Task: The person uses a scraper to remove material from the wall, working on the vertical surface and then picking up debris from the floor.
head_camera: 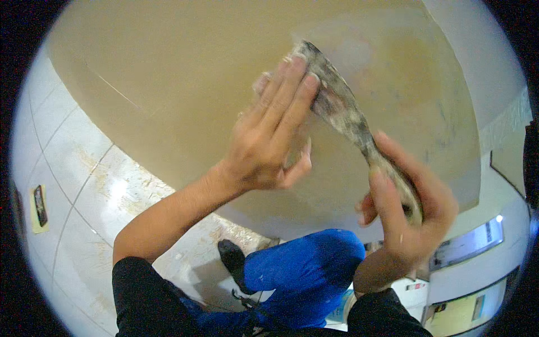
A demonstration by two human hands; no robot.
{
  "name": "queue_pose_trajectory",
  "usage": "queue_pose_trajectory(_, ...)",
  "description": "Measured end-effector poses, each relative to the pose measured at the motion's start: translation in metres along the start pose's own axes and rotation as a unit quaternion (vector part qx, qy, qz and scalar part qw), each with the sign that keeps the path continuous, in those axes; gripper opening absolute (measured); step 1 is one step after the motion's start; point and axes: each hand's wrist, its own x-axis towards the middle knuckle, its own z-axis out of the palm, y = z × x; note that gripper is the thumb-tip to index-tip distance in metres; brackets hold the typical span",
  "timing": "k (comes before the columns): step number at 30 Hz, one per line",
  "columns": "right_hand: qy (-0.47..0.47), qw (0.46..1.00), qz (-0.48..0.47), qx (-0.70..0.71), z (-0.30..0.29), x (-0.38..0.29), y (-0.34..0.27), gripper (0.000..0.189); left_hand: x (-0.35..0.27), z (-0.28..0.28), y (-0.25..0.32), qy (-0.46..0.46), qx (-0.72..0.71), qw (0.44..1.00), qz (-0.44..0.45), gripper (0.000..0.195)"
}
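Note:
A putty knife (337, 99) with a stained, plaster-smeared blade slants across the middle of the view, its blade towards the upper left. My right hand (414, 202) grips its handle, thumb on one side and fingers on the other. Stretched out, the fingers of my left hand (269, 130) lie against the blade near its broad end; their tips carry whitish residue, and the thumb stands apart. Whether anything is under those fingers is hidden. Behind both hands stretches a beige plastered wall (168, 92), with a paler, blotchy patch (396, 80) beyond the knife.
White floor tiles (63, 236) with plaster crumbs run along the wall's foot. A dark flat object (40, 205) lies on a yellowish sheet at far left. My blue-trousered knee (311, 261) is bent below the hands. Part of a bucket (347, 305) shows beside it.

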Motion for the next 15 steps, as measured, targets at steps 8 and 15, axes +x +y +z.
queue_pose_trajectory(8,-0.051,0.962,-0.241,0.115,0.067,0.044,0.062,0.03,-0.011,-0.011,-0.023,0.002,0.058,0.998,-0.039,0.096)
queue_pose_trajectory(15,-0.095,0.975,-0.202,0.021,0.004,-0.015,0.045,0.036,-0.032,-0.007,0.023,-0.074,0.02,0.996,-0.05,0.098)
